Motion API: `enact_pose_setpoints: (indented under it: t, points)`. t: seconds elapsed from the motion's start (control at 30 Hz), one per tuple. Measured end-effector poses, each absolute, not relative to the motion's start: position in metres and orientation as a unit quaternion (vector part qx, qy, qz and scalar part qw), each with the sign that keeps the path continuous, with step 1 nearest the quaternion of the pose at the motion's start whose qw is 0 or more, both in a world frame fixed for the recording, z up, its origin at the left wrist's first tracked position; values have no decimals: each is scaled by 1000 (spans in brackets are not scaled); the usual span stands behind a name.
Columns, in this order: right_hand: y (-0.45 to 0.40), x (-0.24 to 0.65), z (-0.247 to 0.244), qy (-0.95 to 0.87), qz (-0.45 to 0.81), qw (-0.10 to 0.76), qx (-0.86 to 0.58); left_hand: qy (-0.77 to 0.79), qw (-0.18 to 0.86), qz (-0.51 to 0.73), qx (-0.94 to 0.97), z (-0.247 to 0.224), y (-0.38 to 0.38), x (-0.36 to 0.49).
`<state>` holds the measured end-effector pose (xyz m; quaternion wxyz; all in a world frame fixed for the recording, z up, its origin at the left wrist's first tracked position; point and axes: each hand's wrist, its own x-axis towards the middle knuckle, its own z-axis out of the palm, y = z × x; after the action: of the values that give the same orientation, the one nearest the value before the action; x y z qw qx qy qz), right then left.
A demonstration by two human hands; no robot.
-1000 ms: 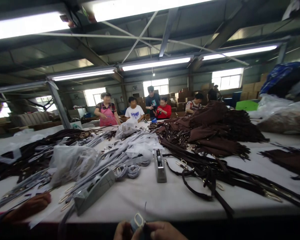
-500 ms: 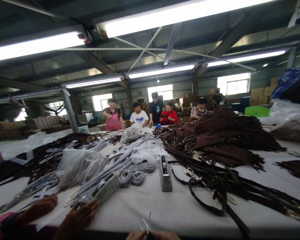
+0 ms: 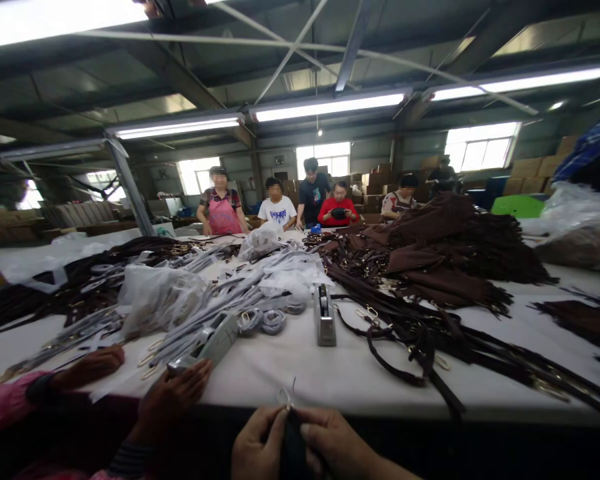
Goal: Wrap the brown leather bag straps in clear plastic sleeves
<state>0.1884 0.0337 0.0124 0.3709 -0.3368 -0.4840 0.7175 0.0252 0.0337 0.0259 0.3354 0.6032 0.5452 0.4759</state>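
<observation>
Low in the middle of the head view, my left hand (image 3: 259, 441) and my right hand (image 3: 336, 440) both grip a dark strap (image 3: 293, 445) just in front of the table's edge. At the strap's top end sits a pale metal ring (image 3: 285, 397), and a thin dark strand (image 3: 294, 385) sticks up beside it. Fingers and thumbs are closed on the strap from either side; its lower part fades into shadow. Straight ahead of my hands stands a grey tape dispenser (image 3: 325, 317).
At left, a co-worker's hand (image 3: 180, 390) touches another tape dispenser (image 3: 215, 343). Grey straps (image 3: 190, 333), a plastic bag (image 3: 163, 300) and dark straps (image 3: 420, 317) cover the white table (image 3: 380, 387). Brown fabric pieces (image 3: 425, 257) are heaped at right. Several people work across the table.
The view has tilted down, so my hands and the strap show more fully. Across the table, the person in the pink apron has lowered a hand.
</observation>
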Motion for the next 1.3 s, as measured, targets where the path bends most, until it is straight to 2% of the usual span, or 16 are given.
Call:
enact_pose_setpoints:
  t: [0.23, 0.5, 0.9, 1.3]
  points:
    - [25, 195, 35, -457, 712, 358, -395, 556, 301, 452, 629, 36, 39, 24]
    - [29, 198, 47, -475, 694, 351, -412, 543, 321, 443, 637, 40, 46, 24]
    - [35, 194, 35, -543, 642, 360, -405, 472, 238, 405, 746, 44, 53, 14]
    - [38, 190, 20, -585, 590, 375, -411, 473, 73, 344, 808, 41, 53, 18]
